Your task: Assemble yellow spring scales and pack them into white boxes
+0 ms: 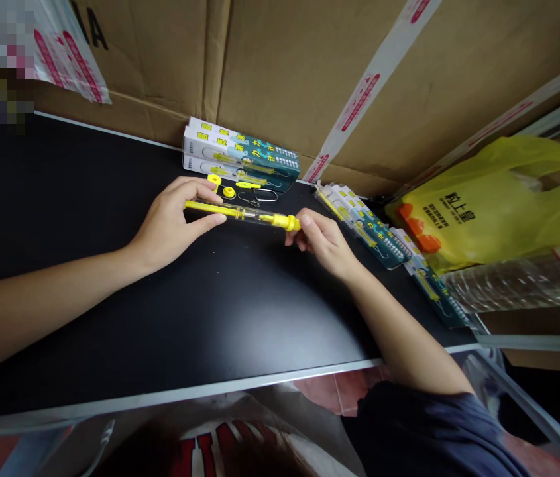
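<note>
A tubular spring scale (252, 214), with a clear barrel and yellow inner parts, is held nearly level above the black table. My left hand (170, 222) is closed around its left part, thumb in front and fingers behind. At the other end, my right hand (322, 240) pinches the yellow end piece. Just behind the barrel lie a yellow nut-like piece (215, 180), a round yellow cap (228, 193), a slim yellow piece (248, 185) and a metal wire hook (266, 195). The fingers of my left hand partly hide this area.
Stacked spring scale boxes (240, 156) stand at the back against a large cardboard carton (280, 73). More such boxes (364, 225) lie at the right, beside a yellow plastic bag (503, 205) with orange items inside. The table's pale front edge (240, 385) runs close to my body.
</note>
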The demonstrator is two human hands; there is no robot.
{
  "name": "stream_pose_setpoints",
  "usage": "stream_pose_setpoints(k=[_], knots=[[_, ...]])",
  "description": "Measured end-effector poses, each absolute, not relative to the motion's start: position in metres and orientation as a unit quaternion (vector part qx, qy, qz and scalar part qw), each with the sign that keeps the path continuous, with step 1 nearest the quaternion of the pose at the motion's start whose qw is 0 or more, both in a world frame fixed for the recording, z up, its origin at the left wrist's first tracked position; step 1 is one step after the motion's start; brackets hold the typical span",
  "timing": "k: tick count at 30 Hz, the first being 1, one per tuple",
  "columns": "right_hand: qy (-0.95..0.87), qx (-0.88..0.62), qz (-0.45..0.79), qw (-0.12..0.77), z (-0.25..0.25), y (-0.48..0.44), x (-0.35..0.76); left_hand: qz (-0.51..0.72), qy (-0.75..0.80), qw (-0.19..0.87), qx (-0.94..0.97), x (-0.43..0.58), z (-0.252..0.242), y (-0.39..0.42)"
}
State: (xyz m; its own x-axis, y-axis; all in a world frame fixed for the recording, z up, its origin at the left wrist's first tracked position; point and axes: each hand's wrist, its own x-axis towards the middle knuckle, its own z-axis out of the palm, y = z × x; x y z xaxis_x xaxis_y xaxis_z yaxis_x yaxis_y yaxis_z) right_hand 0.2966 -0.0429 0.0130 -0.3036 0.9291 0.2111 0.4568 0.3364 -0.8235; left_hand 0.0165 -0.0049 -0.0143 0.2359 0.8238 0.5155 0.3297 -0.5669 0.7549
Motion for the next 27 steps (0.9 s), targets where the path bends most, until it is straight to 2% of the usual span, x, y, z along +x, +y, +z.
stream_pose_setpoints(k=[5,12,20,27], knots=[[-0.712,-0.456,0.374,0.380,0.0134,-0.0429,0.2971,0.480,0.392,0.260,0.740,0.0168,-0.0141,-0.0050],[-0.738,-0.467,0.336,0.354,0.0123,-0.0445,0.2956,0.482,0.383,0.256,0.745,0.0154,-0.0156,-0.0042],[-0.714,-0.452,0.381,0.375,0.0121,-0.0441,0.2952,0.480,0.391,0.260,0.741,0.0164,-0.0147,-0.0047],[-0.740,-0.472,0.326,0.350,0.0115,-0.0442,0.2951,0.485,0.382,0.258,0.743,0.0161,-0.0146,-0.0048]])
